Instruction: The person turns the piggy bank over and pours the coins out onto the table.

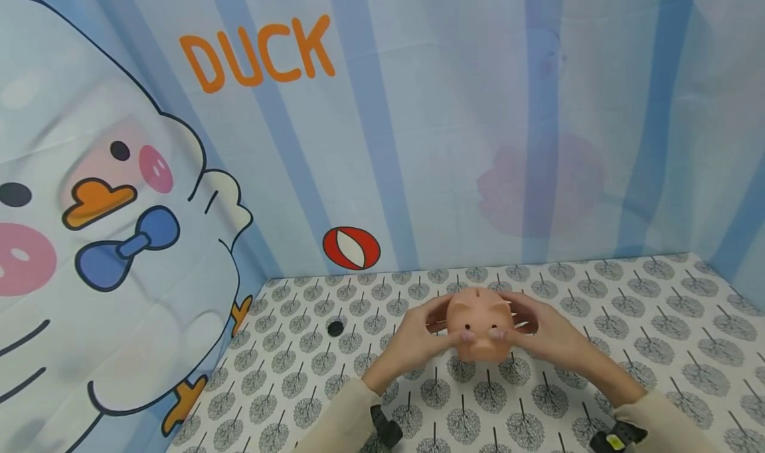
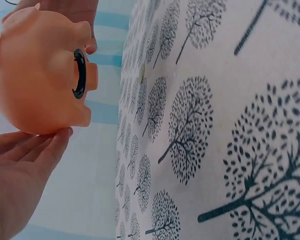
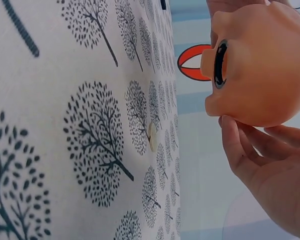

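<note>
An orange-pink piggy bank [image 1: 478, 317] is gripped from both sides, its face toward me and a coin slot showing on top. My left hand [image 1: 416, 333] holds one side, thumb on the face near the eye. My right hand [image 1: 548, 330] holds the opposite side in the same way. Both wrist views show the piggy bank lifted off the cloth. On its underside is a round opening with a black ring [image 2: 79, 74]. A small pale, coin-like disc [image 3: 152, 137] lies on the cloth below; the head view does not show it.
A black round piece [image 1: 335, 328], like a plug, lies on the tree-patterned cloth [image 1: 281, 433] left of my hands. Behind the table hangs a striped curtain [image 1: 430, 141] with a printed duck and ball. Black straps [image 1: 618, 436] sit around my wrists.
</note>
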### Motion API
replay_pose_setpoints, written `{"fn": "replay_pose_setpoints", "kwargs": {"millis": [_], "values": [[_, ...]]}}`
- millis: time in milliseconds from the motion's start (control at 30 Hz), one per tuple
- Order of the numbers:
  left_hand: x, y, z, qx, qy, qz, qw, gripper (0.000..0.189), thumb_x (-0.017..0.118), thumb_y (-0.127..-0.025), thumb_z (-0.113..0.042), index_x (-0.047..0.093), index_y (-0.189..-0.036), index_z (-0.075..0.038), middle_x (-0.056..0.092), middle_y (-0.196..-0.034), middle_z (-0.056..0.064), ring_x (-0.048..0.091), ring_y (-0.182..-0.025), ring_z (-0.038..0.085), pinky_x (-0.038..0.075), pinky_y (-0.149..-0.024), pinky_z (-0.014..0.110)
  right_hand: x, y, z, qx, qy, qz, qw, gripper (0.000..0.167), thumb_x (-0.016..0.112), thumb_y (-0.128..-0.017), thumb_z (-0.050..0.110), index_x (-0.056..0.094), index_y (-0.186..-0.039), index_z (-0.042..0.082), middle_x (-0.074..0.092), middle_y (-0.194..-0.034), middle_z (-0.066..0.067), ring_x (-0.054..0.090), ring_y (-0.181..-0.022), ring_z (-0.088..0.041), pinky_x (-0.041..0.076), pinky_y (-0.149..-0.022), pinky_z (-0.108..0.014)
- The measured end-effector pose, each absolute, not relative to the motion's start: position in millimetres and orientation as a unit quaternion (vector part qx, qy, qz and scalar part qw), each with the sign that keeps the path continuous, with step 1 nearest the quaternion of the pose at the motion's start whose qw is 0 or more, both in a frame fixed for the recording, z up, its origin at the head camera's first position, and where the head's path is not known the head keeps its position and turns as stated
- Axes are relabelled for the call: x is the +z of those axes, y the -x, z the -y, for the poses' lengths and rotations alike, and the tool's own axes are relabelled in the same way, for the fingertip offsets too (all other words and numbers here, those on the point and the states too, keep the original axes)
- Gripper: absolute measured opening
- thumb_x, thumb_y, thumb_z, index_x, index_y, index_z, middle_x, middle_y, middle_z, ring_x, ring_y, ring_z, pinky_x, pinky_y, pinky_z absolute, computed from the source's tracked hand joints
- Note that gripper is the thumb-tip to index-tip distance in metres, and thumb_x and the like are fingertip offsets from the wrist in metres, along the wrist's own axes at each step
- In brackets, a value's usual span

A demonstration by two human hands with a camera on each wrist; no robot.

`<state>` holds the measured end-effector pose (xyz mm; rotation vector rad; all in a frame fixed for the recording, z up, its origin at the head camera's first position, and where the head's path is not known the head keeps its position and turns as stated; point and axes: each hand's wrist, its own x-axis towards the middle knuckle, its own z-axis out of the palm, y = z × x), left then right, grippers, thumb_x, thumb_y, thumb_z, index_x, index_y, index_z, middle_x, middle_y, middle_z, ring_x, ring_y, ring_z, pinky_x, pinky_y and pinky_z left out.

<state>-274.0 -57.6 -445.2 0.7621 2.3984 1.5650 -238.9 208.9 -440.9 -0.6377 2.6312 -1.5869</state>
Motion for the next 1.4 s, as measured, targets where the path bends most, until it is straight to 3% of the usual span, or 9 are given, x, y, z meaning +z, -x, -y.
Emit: {"fn": "replay_pose_setpoints", "kwargs": {"millis": [167, 300, 467, 567, 733, 900, 1067, 1233, 1400], "values": [[-443, 274, 56, 0.534, -0.235, -0.807, 0.096, 0.071, 0.079, -0.092, -0.050, 0.054, -0.153, -0.024, 0.066, -0.146, 0.003, 0.069, -0.128, 0.016, 0.058, -0.105, 0.023, -440, 239, -208, -0.504, 0.185, -0.844, 0.011, 0.067, 0.069, -0.102, 0.033, 0.045, -0.157, 0.004, 0.066, -0.137, -0.025, 0.071, -0.114, -0.030, 0.064, -0.085, -0.037], [-443, 275, 54, 0.522, -0.226, -0.818, 0.083, 0.065, 0.075, -0.094, -0.056, 0.060, -0.148, -0.024, 0.071, -0.139, 0.002, 0.071, -0.123, 0.015, 0.060, -0.102, 0.026, -438, 240, -207, -0.503, 0.178, -0.845, 0.017, 0.064, 0.065, -0.104, 0.036, 0.046, -0.157, 0.005, 0.066, -0.140, -0.025, 0.070, -0.118, -0.034, 0.064, -0.088, -0.044], [-444, 279, 51, 0.501, -0.209, -0.838, 0.056, 0.063, 0.063, -0.094, -0.072, 0.073, -0.132, -0.023, 0.079, -0.122, -0.001, 0.074, -0.106, 0.008, 0.063, -0.092, 0.028, -436, 243, -204, -0.523, 0.172, -0.833, 0.054, 0.056, 0.053, -0.110, 0.038, 0.051, -0.151, 0.001, 0.073, -0.127, -0.021, 0.073, -0.107, -0.028, 0.065, -0.086, -0.039], [-445, 281, 49, 0.513, -0.201, -0.833, 0.056, 0.063, 0.062, -0.094, -0.073, 0.078, -0.123, -0.019, 0.081, -0.110, 0.001, 0.075, -0.091, 0.008, 0.065, -0.083, 0.033, -435, 245, -203, -0.529, 0.168, -0.828, 0.074, 0.053, 0.049, -0.111, 0.039, 0.055, -0.145, -0.002, 0.075, -0.117, -0.016, 0.072, -0.092, -0.023, 0.063, -0.082, -0.037], [-446, 282, 47, 0.532, -0.194, -0.822, 0.066, 0.062, 0.065, -0.094, -0.071, 0.079, -0.118, -0.016, 0.082, -0.102, 0.001, 0.074, -0.079, 0.009, 0.066, -0.076, 0.041, -435, 245, -203, -0.531, 0.158, -0.829, 0.084, 0.055, 0.048, -0.111, 0.041, 0.056, -0.143, -0.004, 0.074, -0.112, -0.014, 0.072, -0.086, -0.022, 0.062, -0.083, -0.038], [-445, 282, 47, 0.527, -0.201, -0.823, 0.073, 0.064, 0.063, -0.093, -0.073, 0.079, -0.120, -0.017, 0.082, -0.104, 0.001, 0.074, -0.082, 0.008, 0.064, -0.075, 0.030, -435, 244, -204, -0.531, 0.156, -0.829, 0.082, 0.057, 0.048, -0.111, 0.041, 0.055, -0.145, -0.003, 0.074, -0.116, -0.014, 0.072, -0.089, -0.022, 0.063, -0.082, -0.036], [-444, 282, 51, 0.502, -0.220, -0.832, 0.078, 0.070, 0.065, -0.093, -0.071, 0.072, -0.133, -0.014, 0.080, -0.120, 0.006, 0.076, -0.101, 0.011, 0.064, -0.083, 0.025, -435, 242, -205, -0.516, 0.154, -0.839, 0.075, 0.060, 0.054, -0.109, 0.041, 0.050, -0.152, -0.001, 0.072, -0.129, -0.021, 0.073, -0.100, -0.027, 0.062, -0.086, -0.039], [-438, 283, 57, 0.487, -0.242, -0.834, 0.099, 0.064, 0.079, -0.091, -0.051, 0.065, -0.144, -0.018, 0.075, -0.132, 0.005, 0.075, -0.111, 0.014, 0.064, -0.090, 0.026, -432, 238, -207, -0.495, 0.178, -0.850, 0.033, 0.071, 0.068, -0.102, 0.037, 0.043, -0.157, -0.001, 0.064, -0.141, -0.030, 0.069, -0.124, -0.041, 0.065, -0.094, -0.047], [-432, 282, 62, 0.520, -0.278, -0.801, 0.099, 0.081, 0.092, -0.082, -0.031, 0.055, -0.153, -0.020, 0.066, -0.147, 0.005, 0.071, -0.125, 0.018, 0.061, -0.100, 0.026, -433, 236, -208, -0.503, 0.206, -0.839, -0.011, 0.086, 0.083, -0.092, 0.032, 0.039, -0.161, 0.005, 0.060, -0.148, -0.026, 0.068, -0.125, -0.040, 0.064, -0.098, -0.043]]}}
